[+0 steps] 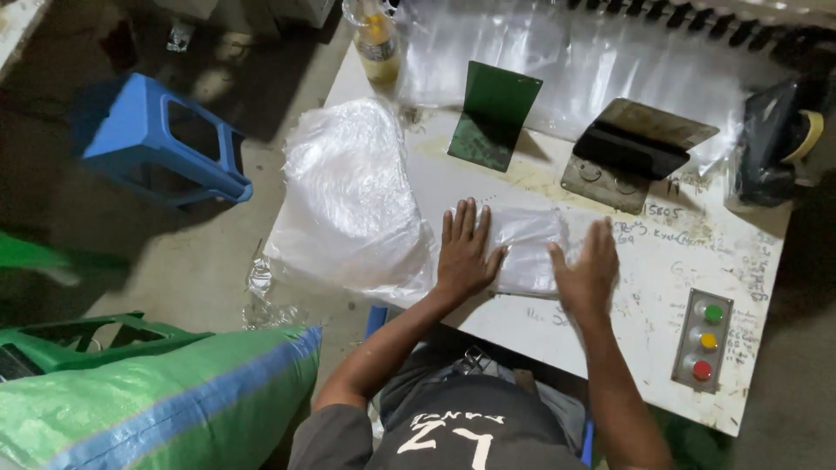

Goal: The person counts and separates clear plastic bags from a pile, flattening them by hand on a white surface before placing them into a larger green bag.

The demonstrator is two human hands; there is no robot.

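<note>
A small stack of clear plastic bags (529,246) lies flat on the white work table (662,270). My left hand (465,250) rests palm down on the stack's left end, fingers spread. Palm down too, my right hand (589,268) presses on the stack's right end, slightly blurred. Neither hand grips anything. A large pile of clear plastic bags (348,196) sits just left of my left hand, overhanging the table's left edge.
A green metal angle plate (490,116) and a dark hinged metal plate (634,148) stand behind the stack. A button box (704,339) with green, yellow and red buttons sits at the right. A bottle (377,43), blue stool (161,144) and green woven sack (157,405) surround the table.
</note>
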